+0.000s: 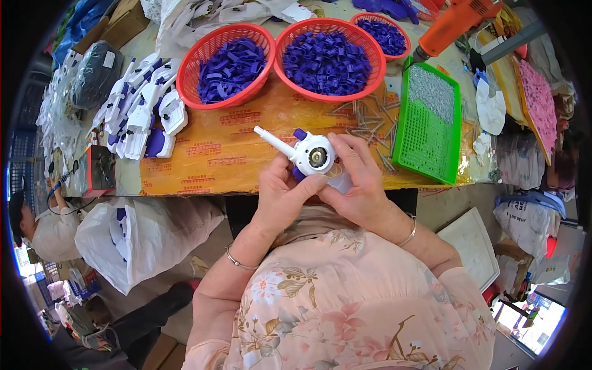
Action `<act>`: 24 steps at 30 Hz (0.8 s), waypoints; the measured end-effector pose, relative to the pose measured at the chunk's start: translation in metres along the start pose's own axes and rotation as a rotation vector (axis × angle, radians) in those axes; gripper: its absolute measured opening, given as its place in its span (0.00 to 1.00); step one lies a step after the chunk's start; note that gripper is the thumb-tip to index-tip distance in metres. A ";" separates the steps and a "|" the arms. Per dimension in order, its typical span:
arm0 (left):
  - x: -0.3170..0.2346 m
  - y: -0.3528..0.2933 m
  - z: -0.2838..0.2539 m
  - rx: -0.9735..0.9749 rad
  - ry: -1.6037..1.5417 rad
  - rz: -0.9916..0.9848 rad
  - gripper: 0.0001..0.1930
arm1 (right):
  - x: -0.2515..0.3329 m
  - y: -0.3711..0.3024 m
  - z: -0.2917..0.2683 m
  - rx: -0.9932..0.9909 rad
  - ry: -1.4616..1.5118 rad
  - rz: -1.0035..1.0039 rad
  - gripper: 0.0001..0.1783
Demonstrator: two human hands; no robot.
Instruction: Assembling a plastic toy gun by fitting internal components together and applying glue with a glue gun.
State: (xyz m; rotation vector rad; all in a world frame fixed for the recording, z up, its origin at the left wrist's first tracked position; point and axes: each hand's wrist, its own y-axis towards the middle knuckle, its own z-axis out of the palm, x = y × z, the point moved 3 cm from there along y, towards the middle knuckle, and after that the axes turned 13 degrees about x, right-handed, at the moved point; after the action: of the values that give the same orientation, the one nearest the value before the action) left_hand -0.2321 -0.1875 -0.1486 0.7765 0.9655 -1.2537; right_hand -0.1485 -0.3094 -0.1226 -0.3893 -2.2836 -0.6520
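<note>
Both hands hold a white plastic assembly (306,161) above the near edge of the table. It has a narrow tube pointing to the far left, purple pieces on its sides and a round housing with a dark ring and a metal centre facing up. My left hand (279,192) is closed around its lower left side, the thumb near the housing's lower edge. My right hand (357,182) grips the right side, its fingers bent over the rim. A thin pale wire loop and a whitish part show between my hands; the assembly's underside is hidden.
Red baskets of purple parts (231,69) (330,58) stand at the back. A green tray (427,145) holds small metal pieces; loose screws (375,126) lie beside it. An orange power driver (453,28) hangs at upper right. White-purple assemblies (145,108) lie left; another person (55,231) sits beyond.
</note>
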 end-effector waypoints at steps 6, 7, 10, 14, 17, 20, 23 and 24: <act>-0.013 -0.003 0.014 -0.023 0.196 0.084 0.20 | -0.005 -0.003 0.000 0.069 0.173 0.057 0.38; -0.013 -0.004 0.015 -0.020 0.250 0.110 0.20 | -0.004 -0.003 0.000 0.075 0.172 0.053 0.38; -0.016 -0.007 0.016 -0.029 0.406 0.115 0.19 | -0.001 -0.004 0.000 0.081 0.174 0.041 0.38; -0.018 -0.006 0.016 -0.066 0.531 0.071 0.18 | 0.005 -0.004 0.003 -0.020 0.022 -0.013 0.38; -0.017 -0.005 0.013 -0.054 0.581 0.128 0.16 | 0.006 -0.001 0.005 -0.066 -0.021 -0.030 0.39; -0.012 -0.005 0.010 -0.056 0.399 0.158 0.16 | 0.009 0.002 0.002 -0.063 -0.064 -0.055 0.40; -0.008 -0.004 0.006 -0.075 0.186 0.092 0.16 | 0.010 0.005 -0.003 -0.014 -0.080 -0.053 0.41; -0.007 -0.004 0.004 -0.073 0.188 0.091 0.16 | 0.009 0.005 -0.003 0.024 -0.066 -0.044 0.42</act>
State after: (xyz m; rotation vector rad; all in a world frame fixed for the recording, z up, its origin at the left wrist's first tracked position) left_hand -0.2360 -0.1885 -0.1405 0.8823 1.1090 -1.0744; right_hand -0.1509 -0.3065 -0.1126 -0.3551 -2.3663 -0.6414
